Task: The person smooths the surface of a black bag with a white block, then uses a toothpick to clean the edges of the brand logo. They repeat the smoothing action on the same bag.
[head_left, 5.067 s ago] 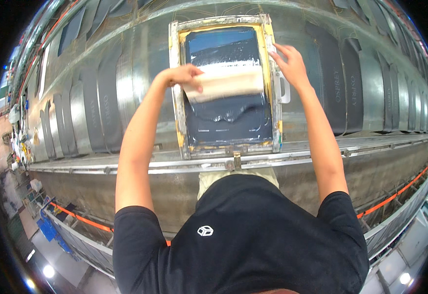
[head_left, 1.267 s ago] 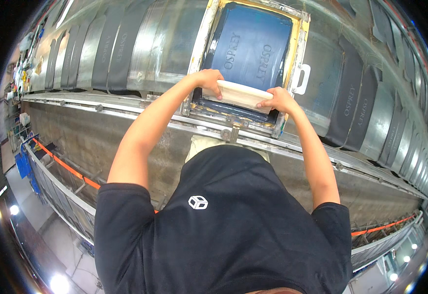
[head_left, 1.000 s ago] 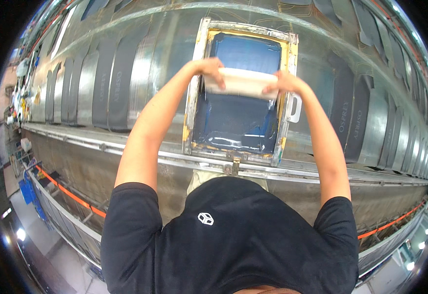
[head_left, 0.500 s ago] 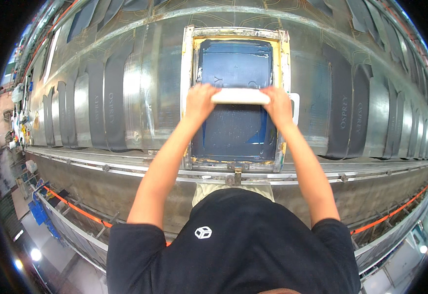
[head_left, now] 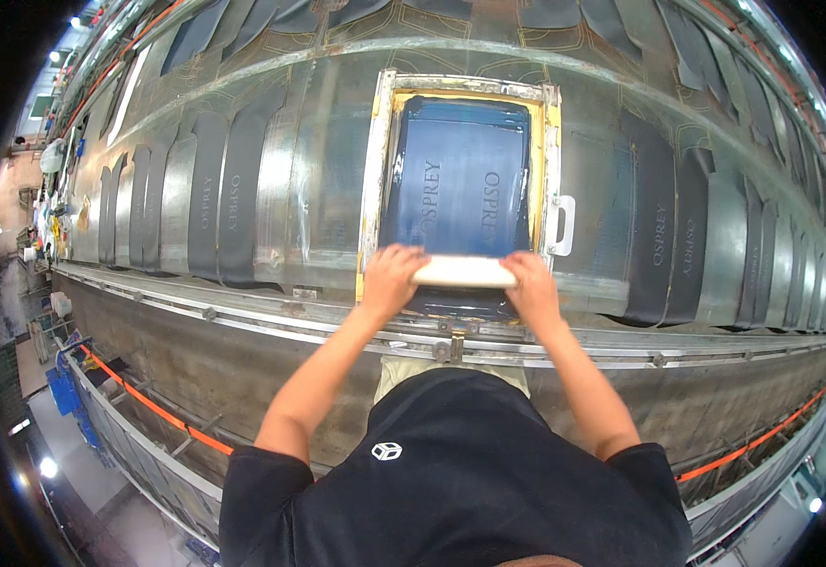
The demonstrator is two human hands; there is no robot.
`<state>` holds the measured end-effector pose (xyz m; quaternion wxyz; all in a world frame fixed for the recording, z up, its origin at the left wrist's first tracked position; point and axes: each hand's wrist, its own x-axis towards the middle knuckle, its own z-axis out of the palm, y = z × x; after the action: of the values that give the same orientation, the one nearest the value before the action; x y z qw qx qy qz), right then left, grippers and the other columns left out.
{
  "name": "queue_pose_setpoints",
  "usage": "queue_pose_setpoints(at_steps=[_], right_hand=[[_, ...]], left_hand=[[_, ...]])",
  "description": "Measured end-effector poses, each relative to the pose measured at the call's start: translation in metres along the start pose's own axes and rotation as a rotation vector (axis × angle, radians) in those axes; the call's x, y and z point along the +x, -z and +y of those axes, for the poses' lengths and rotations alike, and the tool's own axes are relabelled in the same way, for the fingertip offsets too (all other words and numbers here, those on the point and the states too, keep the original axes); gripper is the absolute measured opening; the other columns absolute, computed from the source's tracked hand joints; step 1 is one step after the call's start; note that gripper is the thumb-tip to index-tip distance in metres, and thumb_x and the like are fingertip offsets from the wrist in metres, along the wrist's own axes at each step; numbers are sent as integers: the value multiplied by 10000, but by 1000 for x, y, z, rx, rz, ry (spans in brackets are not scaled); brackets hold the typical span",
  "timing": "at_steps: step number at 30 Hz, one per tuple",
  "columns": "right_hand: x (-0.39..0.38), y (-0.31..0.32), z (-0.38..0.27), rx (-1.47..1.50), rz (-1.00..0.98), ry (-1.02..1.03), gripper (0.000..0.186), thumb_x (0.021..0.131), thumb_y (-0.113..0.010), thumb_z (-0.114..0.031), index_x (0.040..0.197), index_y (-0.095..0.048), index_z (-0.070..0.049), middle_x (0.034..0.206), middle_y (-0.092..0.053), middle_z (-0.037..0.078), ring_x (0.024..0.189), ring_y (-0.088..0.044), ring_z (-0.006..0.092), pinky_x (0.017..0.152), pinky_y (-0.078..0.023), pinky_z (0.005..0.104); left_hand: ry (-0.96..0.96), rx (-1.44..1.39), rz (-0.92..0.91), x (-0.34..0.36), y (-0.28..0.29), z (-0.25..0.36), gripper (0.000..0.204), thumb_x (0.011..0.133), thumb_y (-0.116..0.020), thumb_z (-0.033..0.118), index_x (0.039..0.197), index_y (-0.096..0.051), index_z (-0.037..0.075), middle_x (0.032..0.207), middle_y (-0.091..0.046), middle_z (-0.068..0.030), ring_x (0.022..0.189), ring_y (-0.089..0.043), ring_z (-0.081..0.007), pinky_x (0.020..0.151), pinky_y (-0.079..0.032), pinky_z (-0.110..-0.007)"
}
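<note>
A pale squeegee point(head_left: 466, 271) lies crosswise over the near part of a screen-printing frame point(head_left: 376, 170). My left hand point(head_left: 393, 280) is wrapped round its left end, and my right hand point(head_left: 531, 285) grips its right end. Beyond the squeegee the blue mesh point(head_left: 460, 132) shows dark lettering in two lines running lengthwise. A strip of dark ink point(head_left: 460, 302) lies on the near side, between the squeegee and the frame's front edge. The squeegee's blade edge is hidden under its handle. A white handle point(head_left: 560, 225) sticks out from the frame's right side.
Dark cut fabric pieces point(head_left: 207, 194) with lettering lie along the long metal table on the left, and more fabric pieces point(head_left: 657, 222) lie on the right. A metal rail point(head_left: 196, 312) runs along the table's near edge. Behind me runs an orange strip point(head_left: 153, 404).
Both hands have drawn the squeegee toward me, from the middle of the mesh to its near end. More of the lettering shows behind it.
</note>
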<state>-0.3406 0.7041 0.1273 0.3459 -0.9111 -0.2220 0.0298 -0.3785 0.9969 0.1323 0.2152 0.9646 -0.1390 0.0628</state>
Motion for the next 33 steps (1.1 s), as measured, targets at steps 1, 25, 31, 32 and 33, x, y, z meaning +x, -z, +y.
queue_pose_setpoints(at_steps=[1,25,31,32,33], right_hand=[[25,3,12,-30,22,28,445,665,-736,13,1102,-700,-60,1103,-656,122,1079,-607,341,924,-518,422],[37,-10,18,3,90,-88,412,667,-747,59,1058,-718,-70,1075,-677,103,1048,-626,316,898,-527,405],[-59,-28,-22,25,26,-48,466,628,-717,80,1072,-685,-60,1078,-651,89,1075,-604,307,908,-527,399],[-64,-27,-23,29,11,-34,470,628,-723,75,1076,-683,-61,1083,-649,90,1081,-604,306,907,-527,398],[-66,-22,-26,29,-5,-22,474,627,-729,71,1080,-681,-62,1089,-646,90,1086,-603,304,907,-527,397]], left_hand=[[-35,11,45,24,-2,-11,425,679,-698,-17,1062,-742,162,1071,-707,3,1006,-633,-245,853,-493,-398],[53,-28,19,50,-15,-26,235,747,-734,76,966,-770,152,962,-740,-23,933,-679,-247,757,-519,-399],[84,1,-20,-62,-6,17,394,691,-673,-54,1009,-756,162,1014,-737,-6,945,-666,-234,782,-489,-387],[68,17,-39,-65,0,21,392,698,-681,-47,1024,-757,157,1016,-737,-19,953,-668,-243,793,-503,-387],[49,27,-59,-61,5,23,391,706,-689,-41,1038,-757,153,1018,-737,-32,962,-671,-252,804,-518,-387]])
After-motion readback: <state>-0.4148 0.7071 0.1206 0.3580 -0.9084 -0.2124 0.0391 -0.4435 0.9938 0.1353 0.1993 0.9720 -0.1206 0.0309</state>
